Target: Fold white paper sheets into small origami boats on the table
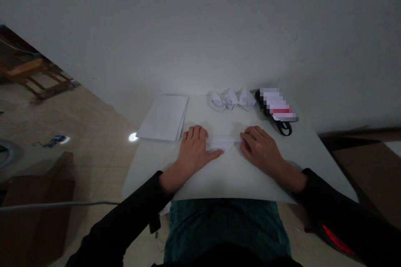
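Note:
A small folded sheet of white paper lies on the white table between my two hands. My left hand rests at the paper's left end, palm down, with the thumb stretched out along its lower edge. At the right end, the fingers of my right hand are bent together and pinch the paper. Part of each end is hidden under the fingers. Behind the hands, three folded white paper shapes stand in a row near the wall.
A stack of white sheets lies at the table's left. At the back right is a black case with a strap and a blurred-out top. The wall closes off the far side. Cardboard boxes stand to the right.

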`<state>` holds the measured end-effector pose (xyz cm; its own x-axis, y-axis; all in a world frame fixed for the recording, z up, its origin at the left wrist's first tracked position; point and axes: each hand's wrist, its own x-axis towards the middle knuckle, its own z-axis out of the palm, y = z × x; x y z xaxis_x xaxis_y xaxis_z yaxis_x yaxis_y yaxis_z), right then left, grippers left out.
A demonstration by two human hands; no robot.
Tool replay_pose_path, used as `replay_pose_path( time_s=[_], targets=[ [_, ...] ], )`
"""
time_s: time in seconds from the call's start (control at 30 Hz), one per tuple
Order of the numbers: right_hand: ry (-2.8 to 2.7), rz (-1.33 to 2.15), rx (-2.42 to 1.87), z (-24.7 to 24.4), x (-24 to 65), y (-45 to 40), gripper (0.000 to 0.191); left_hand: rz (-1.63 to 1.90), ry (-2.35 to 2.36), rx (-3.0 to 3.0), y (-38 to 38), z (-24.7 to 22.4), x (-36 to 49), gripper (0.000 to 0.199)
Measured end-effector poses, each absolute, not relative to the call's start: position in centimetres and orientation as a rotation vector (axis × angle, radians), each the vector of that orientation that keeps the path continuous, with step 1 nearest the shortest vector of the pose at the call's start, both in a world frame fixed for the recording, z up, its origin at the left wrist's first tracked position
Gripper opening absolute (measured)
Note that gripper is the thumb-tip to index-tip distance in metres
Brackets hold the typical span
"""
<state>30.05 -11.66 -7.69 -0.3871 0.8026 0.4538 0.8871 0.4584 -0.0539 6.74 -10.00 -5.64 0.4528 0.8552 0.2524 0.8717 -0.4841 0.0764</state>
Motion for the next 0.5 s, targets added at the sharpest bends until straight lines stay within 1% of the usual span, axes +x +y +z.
replay_pose_path(
  time_s=[0.13, 0.27, 0.33, 0.4, 0.47, 0.5],
  targets=[
    [-2.207, -0.053, -1.378, -7.8, 30.1, -11.3, 0.02, -0.512, -1.576, -2.816, -8.8, -5.8, 6.2, 0.057],
    [-2.127, 0.195, -1.349, -8.0, 29.8, -10.2, 0.014, -0.572, -1.538, -3.014, -7.9, -5.9, 5.9, 0.051],
    [-2.109, 0.329, -1.386, -7.8, 29.4, -9.4, 0.019, -0.608, -1.546, -3.071, -7.5, -5.9, 5.7, 0.052],
    [-2.124, 0.493, -1.444, -7.4, 28.8, -8.5, 0.03, -0.68, -1.517, -3.153, -7.3, -5.9, 5.5, 0.052],
    [-2.149, 0.641, -1.463, -6.9, 28.2, -7.7, 0.034, -0.785, -1.452, -3.235, -7.1, -5.8, 5.4, 0.049],
    [-2.155, 0.722, -1.455, -6.7, 27.9, -7.5, 0.032, -0.846, -1.427, -3.254, -7.1, -5.8, 5.3, 0.047]
  ],
)
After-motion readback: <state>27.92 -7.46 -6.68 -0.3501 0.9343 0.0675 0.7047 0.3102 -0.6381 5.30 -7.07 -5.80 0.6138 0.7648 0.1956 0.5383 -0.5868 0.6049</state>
